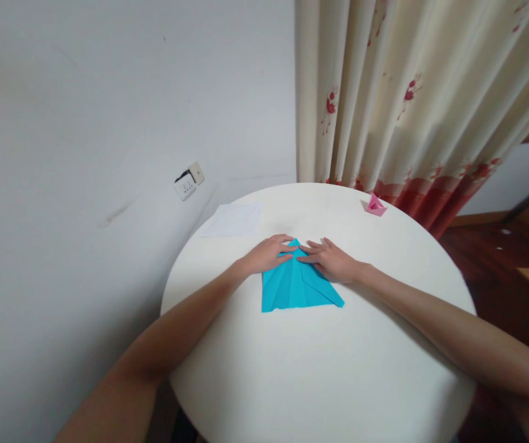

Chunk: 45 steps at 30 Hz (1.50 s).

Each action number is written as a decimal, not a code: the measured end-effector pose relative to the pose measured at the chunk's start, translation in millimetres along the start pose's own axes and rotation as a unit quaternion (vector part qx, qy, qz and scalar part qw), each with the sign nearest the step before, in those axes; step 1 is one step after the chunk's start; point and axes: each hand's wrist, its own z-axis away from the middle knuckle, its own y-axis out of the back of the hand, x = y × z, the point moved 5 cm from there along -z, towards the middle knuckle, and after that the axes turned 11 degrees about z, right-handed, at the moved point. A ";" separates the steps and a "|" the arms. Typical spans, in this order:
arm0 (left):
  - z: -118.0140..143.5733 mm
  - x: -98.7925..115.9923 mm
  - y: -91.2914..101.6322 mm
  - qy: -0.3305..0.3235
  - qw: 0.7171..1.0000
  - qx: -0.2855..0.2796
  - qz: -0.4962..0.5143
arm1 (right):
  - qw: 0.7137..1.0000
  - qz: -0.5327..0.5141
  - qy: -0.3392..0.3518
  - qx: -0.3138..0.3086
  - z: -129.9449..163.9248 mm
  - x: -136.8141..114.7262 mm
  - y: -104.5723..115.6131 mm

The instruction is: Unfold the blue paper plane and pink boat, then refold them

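A sheet of blue paper [287, 289] lies on the round white table, creased and partly folded. Its top comes to a point, and a folded flap runs down its right side to the lower right corner. My left hand [268, 253] rests on the upper left edge of the paper, fingers stretched toward the peak. From the other side, my right hand [331, 260] lies on the upper right edge with its fingers spread over the flap. The fingertips of both hands come close together just below the peak. Part of each upper edge is hidden under the hands.
A pink folded paper boat [375, 206] stands near the back right rim of the table [319, 375]. White paper [233, 220] lies at the back left. Behind are a wall with a socket [184, 186] and a flowered curtain [384, 98].
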 end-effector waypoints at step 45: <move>-5.1 -1.6 -16.6 0.084 0.996 0.032 -0.026 | 1.000 -0.002 0.004 0.003 0.6 1.2 2.2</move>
